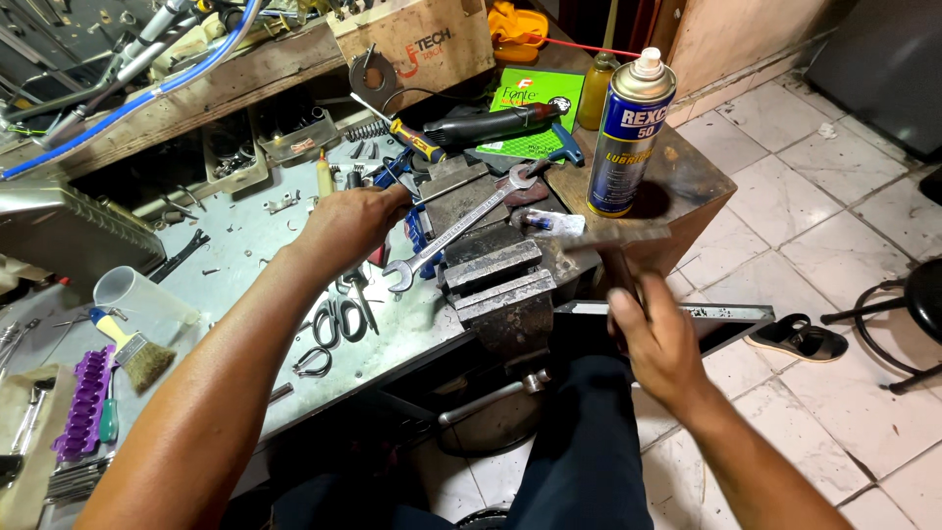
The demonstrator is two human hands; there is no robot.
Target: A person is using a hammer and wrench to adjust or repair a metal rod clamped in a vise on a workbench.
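My left hand (345, 224) reaches over the workbench and rests just left of the bench vise (498, 285), near a small blue piece; its fingers are curled and I cannot see what they grip. A silver open-ended wrench (453, 232) lies diagonally across the vise top. My right hand (659, 339) is closed around the handle of a hammer (620, 241), whose blurred head hovers to the right of the vise jaws.
A blue and yellow spray can (628, 132) stands on the bench's right corner. Scissors (332, 329), a brush (132, 348), a purple tray (80, 402), a screwdriver (404, 133) and loose screws lie about. A sandal (800, 339) sits on the tiled floor.
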